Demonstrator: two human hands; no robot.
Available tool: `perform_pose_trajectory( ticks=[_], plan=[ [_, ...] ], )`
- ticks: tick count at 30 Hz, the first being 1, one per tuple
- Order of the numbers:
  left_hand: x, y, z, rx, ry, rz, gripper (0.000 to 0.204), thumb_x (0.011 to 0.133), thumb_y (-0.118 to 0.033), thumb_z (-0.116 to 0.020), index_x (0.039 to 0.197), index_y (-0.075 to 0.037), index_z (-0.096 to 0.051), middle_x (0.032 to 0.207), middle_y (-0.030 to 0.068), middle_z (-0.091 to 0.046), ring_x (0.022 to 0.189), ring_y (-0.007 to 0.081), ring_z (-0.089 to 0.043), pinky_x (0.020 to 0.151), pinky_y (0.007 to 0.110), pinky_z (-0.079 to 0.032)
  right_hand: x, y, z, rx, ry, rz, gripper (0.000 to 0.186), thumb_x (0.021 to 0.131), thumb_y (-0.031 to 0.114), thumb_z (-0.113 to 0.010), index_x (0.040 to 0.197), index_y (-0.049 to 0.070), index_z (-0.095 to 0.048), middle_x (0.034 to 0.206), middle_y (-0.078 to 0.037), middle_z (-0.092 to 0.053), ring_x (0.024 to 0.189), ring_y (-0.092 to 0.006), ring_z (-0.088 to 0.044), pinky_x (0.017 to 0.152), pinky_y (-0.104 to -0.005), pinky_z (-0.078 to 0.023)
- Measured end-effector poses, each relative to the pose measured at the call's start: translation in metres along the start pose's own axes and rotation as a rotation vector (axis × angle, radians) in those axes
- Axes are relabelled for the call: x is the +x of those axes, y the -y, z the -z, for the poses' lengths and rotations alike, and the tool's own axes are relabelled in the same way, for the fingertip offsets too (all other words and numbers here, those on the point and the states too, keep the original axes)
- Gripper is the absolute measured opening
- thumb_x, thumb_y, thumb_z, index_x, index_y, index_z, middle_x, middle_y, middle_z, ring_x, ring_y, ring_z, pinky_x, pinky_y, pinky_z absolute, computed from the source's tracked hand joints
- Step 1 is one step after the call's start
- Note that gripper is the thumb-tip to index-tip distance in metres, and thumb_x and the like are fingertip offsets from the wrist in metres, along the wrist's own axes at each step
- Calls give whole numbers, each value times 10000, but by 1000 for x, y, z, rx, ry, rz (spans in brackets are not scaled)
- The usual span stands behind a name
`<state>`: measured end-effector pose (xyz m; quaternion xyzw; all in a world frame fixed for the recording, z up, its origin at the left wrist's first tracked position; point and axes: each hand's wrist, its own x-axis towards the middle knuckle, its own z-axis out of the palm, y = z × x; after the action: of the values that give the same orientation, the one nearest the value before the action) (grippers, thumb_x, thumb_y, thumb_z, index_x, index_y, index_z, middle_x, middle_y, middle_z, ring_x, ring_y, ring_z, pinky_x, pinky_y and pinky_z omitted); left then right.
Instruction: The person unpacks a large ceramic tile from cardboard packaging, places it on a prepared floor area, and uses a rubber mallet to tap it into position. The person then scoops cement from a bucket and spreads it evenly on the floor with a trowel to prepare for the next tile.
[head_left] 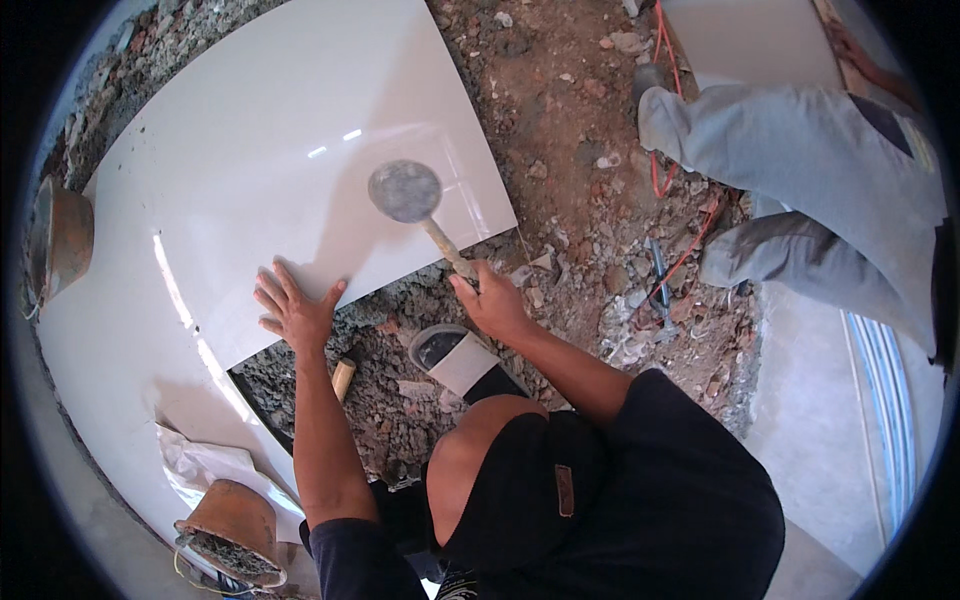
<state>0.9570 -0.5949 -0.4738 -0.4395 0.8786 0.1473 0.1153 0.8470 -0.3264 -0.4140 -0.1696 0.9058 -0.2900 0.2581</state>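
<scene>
My left hand (300,306) lies flat with fingers spread on a large glossy white tile (250,200), near its front edge. In my right hand (495,303) is the wooden handle of a mallet (405,191). Its round grey head is over the tile, close to the right corner; whether it touches the surface I cannot tell. Rough grey mortar (385,315) shows along the tile's near edge. A short wooden handle (343,380) sticks up from the mortar below my left hand; what it belongs to is hidden.
A mortar bucket (235,520) leans at the lower left beside crumpled sheeting (205,465); another bucket (68,240) stands far left. A sandal (465,365) rests on the rubble. At right, a person in grey trousers (800,140) is near an orange cord (690,250) and a blue-handled tool (658,270).
</scene>
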Motion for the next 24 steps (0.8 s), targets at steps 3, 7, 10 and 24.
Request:
perform_pose_trajectory(
  ticks=[3, 7, 10, 24],
  plan=[
    [1, -2, -3, 54, -2, 17, 1211, 629, -729, -701, 1536, -187, -108, 1582, 191, -55, 1450, 423, -20, 1059, 719, -115, 7, 1, -2, -2, 6, -3, 435, 941, 400, -545, 1067, -16, -522, 772, -264, -626, 740, -467, -616, 632, -533, -473],
    [1, 0, 0, 8, 12, 10, 1215, 623, -707, -720, 1535, -183, -112, 1583, 190, -50, 1450, 422, -22, 1063, 713, -119, 14, 3, -1, 55, 30, -13, 460, 944, 410, -526, 1080, -30, -520, 789, -276, -630, 759, -476, -613, 658, -546, -473],
    [0, -3, 4, 3, 20, 21, 1235, 604, -677, -752, 1536, -185, -108, 1584, 185, -49, 1455, 407, -18, 1074, 701, -115, 18, 6, 0, 16, 4, -4, 486, 938, 421, -533, 1107, -35, -528, 857, -289, -633, 811, -483, -608, 684, -533, -475],
    [-1, -6, 8, -19, 49, 42, 1279, 574, -675, -770, 1535, -173, -92, 1584, 192, -36, 1455, 412, -10, 1080, 693, -94, 72, 34, 1, 13, 20, 76, 425, 954, 403, -524, 969, -22, -527, 713, -232, -624, 709, -446, -625, 620, -504, -479]
  ],
)
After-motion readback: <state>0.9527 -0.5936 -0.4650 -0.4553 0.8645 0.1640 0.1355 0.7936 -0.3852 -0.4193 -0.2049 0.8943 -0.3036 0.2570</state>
